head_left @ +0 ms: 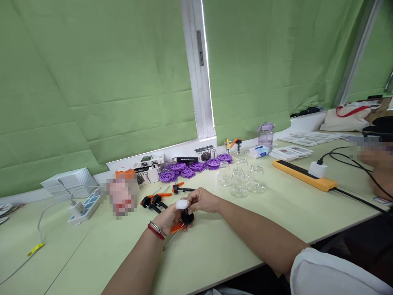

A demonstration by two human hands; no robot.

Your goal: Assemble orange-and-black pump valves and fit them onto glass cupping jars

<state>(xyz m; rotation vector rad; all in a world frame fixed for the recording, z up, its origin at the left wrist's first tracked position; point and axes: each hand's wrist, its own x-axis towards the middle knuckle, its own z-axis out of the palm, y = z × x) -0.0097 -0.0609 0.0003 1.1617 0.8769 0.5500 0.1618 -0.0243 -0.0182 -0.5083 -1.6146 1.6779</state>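
Observation:
Low over the table, my left hand, with bracelets at its wrist, grips a black round-topped part that has an orange lever and a thin metal rod below it. A small white piece shows at the fingertips; whether it is cloth or a finger wrap I cannot tell. My right hand pinches the upper side of the black part with bent fingers. Just beyond lie several similar black parts with orange levers. Clear glass jars stand to the right.
Purple plastic discs and boxes line the back wall. A blurred pink item and a white power strip are at left. An orange power strip with cables lies right, near another person's arm.

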